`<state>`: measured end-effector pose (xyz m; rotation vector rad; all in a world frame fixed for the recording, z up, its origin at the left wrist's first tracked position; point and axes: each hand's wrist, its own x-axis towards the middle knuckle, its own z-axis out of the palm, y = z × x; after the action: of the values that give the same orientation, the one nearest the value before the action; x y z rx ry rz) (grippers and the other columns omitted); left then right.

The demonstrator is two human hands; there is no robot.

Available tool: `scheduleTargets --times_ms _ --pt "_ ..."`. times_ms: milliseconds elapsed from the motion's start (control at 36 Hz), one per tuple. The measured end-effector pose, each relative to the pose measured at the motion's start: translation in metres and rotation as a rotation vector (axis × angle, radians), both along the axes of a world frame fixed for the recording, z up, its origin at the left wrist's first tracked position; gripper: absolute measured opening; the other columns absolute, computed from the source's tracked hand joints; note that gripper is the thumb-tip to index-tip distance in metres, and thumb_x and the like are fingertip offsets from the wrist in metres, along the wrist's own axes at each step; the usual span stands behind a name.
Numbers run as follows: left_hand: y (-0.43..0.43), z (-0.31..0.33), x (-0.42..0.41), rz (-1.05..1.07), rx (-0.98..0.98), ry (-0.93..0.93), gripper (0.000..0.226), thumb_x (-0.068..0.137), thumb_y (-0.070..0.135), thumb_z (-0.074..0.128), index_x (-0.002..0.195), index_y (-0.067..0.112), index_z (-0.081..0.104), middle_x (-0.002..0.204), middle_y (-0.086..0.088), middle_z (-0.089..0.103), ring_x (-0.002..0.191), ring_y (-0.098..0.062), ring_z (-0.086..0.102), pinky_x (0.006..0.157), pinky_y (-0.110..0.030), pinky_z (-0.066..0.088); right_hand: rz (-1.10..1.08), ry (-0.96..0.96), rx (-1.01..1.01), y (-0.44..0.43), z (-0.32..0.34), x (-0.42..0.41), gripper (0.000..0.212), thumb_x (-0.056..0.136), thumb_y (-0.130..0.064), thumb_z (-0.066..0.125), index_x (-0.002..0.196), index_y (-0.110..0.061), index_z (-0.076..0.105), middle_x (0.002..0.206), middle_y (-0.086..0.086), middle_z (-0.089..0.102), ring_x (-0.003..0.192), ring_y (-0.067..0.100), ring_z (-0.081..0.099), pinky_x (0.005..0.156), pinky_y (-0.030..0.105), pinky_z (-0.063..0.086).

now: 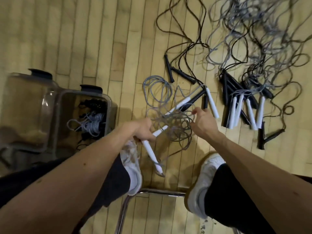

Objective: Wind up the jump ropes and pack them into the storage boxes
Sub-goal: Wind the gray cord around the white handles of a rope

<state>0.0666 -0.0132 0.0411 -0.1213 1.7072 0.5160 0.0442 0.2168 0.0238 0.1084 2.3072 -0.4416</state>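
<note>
Between our two hands, over the wooden floor (84, 39), is the grey jump rope (175, 122) we're working on: a loose tangle of loops, not yet a tidy coil. Our left hand (143, 130) has its fingers curled round the white handles (149, 147), two by the look of it. Our right hand (204, 120) pinches a strand of the cord w/ thumb & fingers (195, 112).

Just left of us sits a clear storage box (111, 112) w/ a few wound bundles (93, 122) inside, grey & black, so part of the job is done. A second clear box (25, 98) sits against its far side; contents we can't make out.

Right of the tangle, well apart from the boxes, lies the loose pile (244, 39): many grey & black cords spread out, w/ spare white handles (249, 112) & black handles (170, 70) at the near end. We'd judge most ropes are left to wind, i.e. early in the task. Our shoes (206, 174) & a chair frame (160, 192) are nearest us.
</note>
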Motion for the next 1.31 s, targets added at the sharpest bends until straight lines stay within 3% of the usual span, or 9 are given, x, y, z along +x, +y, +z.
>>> scheduleTargets --times_ms 278,361,444,611,694,861,944,1056,1306 --pt "-0.022 0.222 -0.024 -0.086 -0.043 0.285 0.01 0.084 0.014 0.068 0.079 0.007 0.073 0.055 -0.007 0.06 0.042 -0.016 0.049 0.041 -0.021 0.037 0.534 0.098 -0.3 -0.054 0.182 -0.009 0.065 0.084 -0.037 0.078 0.143 -0.032 0.051 0.147 0.003 0.051 0.135 0.028 0.043 0.105 0.042 0.042" --pt "-0.018 0.286 -0.023 -0.102 -0.052 0.416 0.019 0.084 0.016 0.066 0.066 0.015 0.072 0.047 -0.002 0.056 0.038 -0.013 0.046 0.042 -0.021 0.036 0.502 0.046 -0.449 -0.065 0.232 -0.004 0.036 0.09 -0.035 0.075 0.124 -0.029 0.065 0.124 -0.003 0.063 0.115 0.02 0.058 0.093 0.033 0.046" --pt "-0.014 0.349 -0.013 -0.098 -0.052 0.549 0.038 0.084 0.018 0.066 0.047 0.019 0.064 0.043 -0.001 0.054 0.036 -0.012 0.044 0.04 -0.02 0.034 0.462 0.051 -0.555 -0.066 0.268 0.01 0.011 0.094 -0.033 0.07 0.087 -0.026 0.065 0.076 -0.011 0.058 0.067 0.007 0.053 0.067 0.029 0.041" --pt "-0.011 0.465 0.007 -0.058 -0.056 0.803 0.011 0.087 0.02 0.07 0.093 0.013 0.075 0.045 0.004 0.057 0.042 -0.01 0.05 0.041 -0.022 0.037 0.392 0.158 -0.742 -0.057 0.368 0.025 0.024 0.101 -0.031 0.059 0.088 -0.012 0.067 0.063 -0.015 0.053 0.052 -0.002 0.044 0.056 0.016 0.035" --pt "-0.009 0.525 0.018 -0.018 -0.05 0.942 0.011 0.086 0.023 0.072 0.094 0.017 0.075 0.053 0.004 0.061 0.045 -0.007 0.053 0.042 -0.02 0.039 0.368 0.212 -0.838 -0.049 0.428 0.027 0.022 0.102 -0.025 0.058 0.09 -0.008 0.066 0.06 -0.017 0.06 0.055 -0.005 0.054 0.057 0.011 0.042" --pt "0.003 0.628 0.05 -0.026 -0.002 1.256 0.021 0.076 0.036 0.085 0.09 0.025 0.074 0.077 -0.002 0.071 0.065 -0.021 0.067 0.057 -0.032 0.056 0.38 0.37 -0.987 -0.033 0.531 0.031 0.022 0.102 -0.022 0.06 0.099 -0.001 0.067 0.074 -0.002 0.069 0.073 0.017 0.068 0.081 0.041 0.058" --pt "0.005 0.662 0.058 -0.057 -0.05 1.397 0.046 0.062 0.046 0.089 0.099 0.028 0.068 0.08 -0.004 0.071 0.071 -0.023 0.069 0.059 -0.038 0.059 0.326 0.512 -0.979 -0.026 0.567 0.034 0.015 0.101 -0.02 0.061 0.098 -0.006 0.066 0.076 0.001 0.071 0.07 0.018 0.071 0.077 0.042 0.059" --pt "-0.001 0.696 0.067 -0.185 -0.219 1.568 0.066 0.061 0.046 0.089 0.12 0.03 0.063 0.077 0.005 0.061 0.069 -0.008 0.057 0.059 -0.025 0.038 0.054 0.72 -1.145 -0.01 0.619 0.037 0.009 0.102 -0.02 0.059 0.098 -0.013 0.063 0.078 0.004 0.07 0.063 0.017 0.07 0.065 0.035 0.06" --pt "-0.028 0.723 0.076 -0.215 -0.448 1.722 0.051 0.067 0.049 0.087 0.106 0.02 0.072 0.076 0.012 0.057 0.069 -0.005 0.048 0.063 -0.032 0.04 -0.141 1.14 -1.294 0.024 0.742 0.047 0.021 0.102 -0.029 0.06 0.089 -0.018 0.048 0.066 -0.004 0.066 0.056 0.019 0.064 0.059 0.036 0.057"
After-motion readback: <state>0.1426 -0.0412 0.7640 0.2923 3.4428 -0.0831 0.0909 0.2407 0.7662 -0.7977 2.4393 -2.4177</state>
